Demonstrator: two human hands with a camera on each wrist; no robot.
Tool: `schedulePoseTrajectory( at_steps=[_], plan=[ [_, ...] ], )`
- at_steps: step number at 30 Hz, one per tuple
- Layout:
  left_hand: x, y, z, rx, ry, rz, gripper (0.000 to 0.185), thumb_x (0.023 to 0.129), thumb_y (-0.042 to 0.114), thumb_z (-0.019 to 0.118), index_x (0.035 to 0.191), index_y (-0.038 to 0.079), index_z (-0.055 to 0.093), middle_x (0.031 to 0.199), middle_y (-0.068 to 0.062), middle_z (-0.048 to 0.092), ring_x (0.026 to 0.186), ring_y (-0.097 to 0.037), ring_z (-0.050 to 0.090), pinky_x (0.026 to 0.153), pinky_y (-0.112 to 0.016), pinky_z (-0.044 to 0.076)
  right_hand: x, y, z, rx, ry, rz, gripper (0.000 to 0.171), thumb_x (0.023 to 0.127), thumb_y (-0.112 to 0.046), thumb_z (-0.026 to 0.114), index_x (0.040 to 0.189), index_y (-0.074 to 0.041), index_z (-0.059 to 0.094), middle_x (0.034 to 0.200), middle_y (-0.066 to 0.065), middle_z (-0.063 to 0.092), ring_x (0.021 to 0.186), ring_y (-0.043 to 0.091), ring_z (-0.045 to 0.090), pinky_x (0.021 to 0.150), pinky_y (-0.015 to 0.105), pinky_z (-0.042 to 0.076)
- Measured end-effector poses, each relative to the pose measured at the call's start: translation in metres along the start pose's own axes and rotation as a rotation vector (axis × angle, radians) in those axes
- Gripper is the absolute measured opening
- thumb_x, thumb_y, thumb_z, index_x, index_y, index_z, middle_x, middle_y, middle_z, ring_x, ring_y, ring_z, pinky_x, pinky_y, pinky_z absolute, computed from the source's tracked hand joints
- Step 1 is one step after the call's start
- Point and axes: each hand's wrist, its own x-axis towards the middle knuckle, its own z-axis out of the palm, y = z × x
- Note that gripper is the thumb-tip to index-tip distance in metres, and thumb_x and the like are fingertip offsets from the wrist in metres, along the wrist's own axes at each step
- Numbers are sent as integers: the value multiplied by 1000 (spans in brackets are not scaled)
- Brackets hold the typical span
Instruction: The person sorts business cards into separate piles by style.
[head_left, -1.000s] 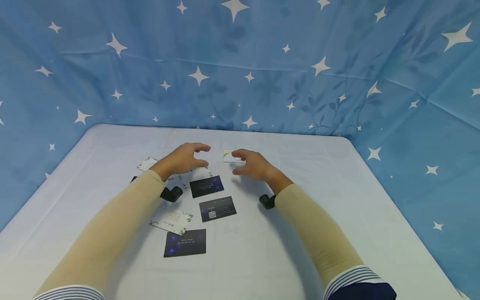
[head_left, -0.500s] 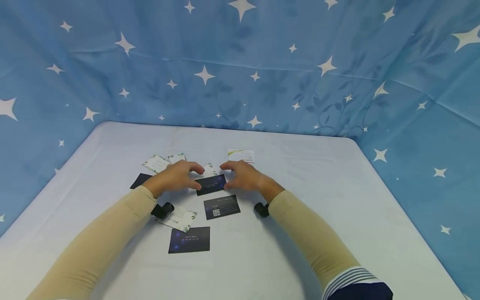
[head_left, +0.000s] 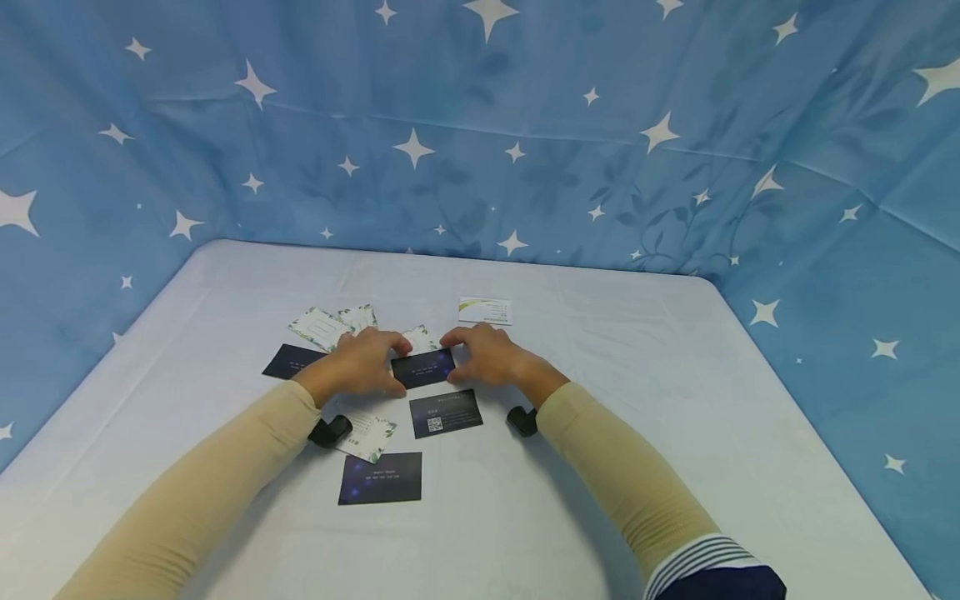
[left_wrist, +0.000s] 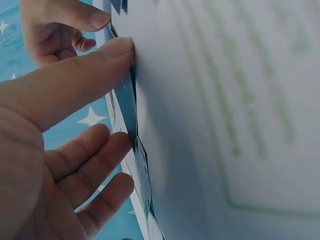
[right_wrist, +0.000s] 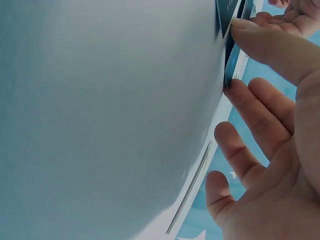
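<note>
In the head view a dark blue business card (head_left: 423,368) lies mid-table between both hands. My left hand (head_left: 363,360) holds its left end, thumb at the near side and fingers at the far side. The right hand (head_left: 491,357) pinches its right end likewise. Seen from the left wrist, the card (left_wrist: 127,107) appears edge-on beside the thumb. From the right wrist, the card (right_wrist: 231,60) looks slightly bowed between thumb and fingertip. Just nearer lies another dark card with a QR code (head_left: 446,414). A white leaf-patterned card (head_left: 420,337) shows partly behind the held one.
More leaf-patterned white cards (head_left: 321,327) lie at the back left, beside a dark card (head_left: 291,362). Nearer are a leaf-bordered card (head_left: 367,437) and a dark card (head_left: 381,478). White cards with a yellow-green curve (head_left: 485,311) lie farther back. A starry blue curtain (head_left: 480,167) hangs behind the table.
Both hands have come nearer and down from the back of the table to the dark blue card, and their fingers have closed on its ends. The view has shifted slightly.
</note>
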Motion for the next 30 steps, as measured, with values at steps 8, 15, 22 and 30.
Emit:
schedulePoseTrajectory(
  at_steps=[8, 15, 22, 30],
  plan=[
    [-2, -2, -3, -4, 17, -21, 66, 79, 29, 85, 136, 8, 60, 133, -7, 61, 128, -32, 45, 103, -58, 24, -4, 1, -2, 97, 65, -69, 56, 86, -27, 79, 137, -13, 60, 136, 5, 58, 126, 24, 49, 108, 42, 35],
    [2, -7, -15, -106, 82, -12, 58, 85, 24, 81, 137, 10, 58, 136, -9, 57, 130, -32, 43, 105, -57, 21, -2, 3, -10, 132, 136, -83, 61, 88, -29, 78, 141, -10, 56, 139, 5, 56, 127, 27, 51, 105, 43, 39],
    [19, -12, -31, -135, 119, 7, 56, 89, 20, 77, 140, 7, 56, 139, -14, 54, 134, -35, 38, 104, -59, 20, 9, 7, -19, 111, 222, -68, 57, 90, -32, 75, 141, -13, 58, 135, 7, 57, 123, 27, 51, 102, 44, 40],
    [50, -18, -39, -141, 86, -21, 57, 92, 18, 75, 144, 10, 53, 146, -11, 52, 137, -33, 39, 106, -56, 19, 27, 12, -27, 53, 207, 42, 57, 93, -39, 71, 144, -19, 55, 134, 10, 57, 121, 27, 48, 100, 46, 40]
  ],
)
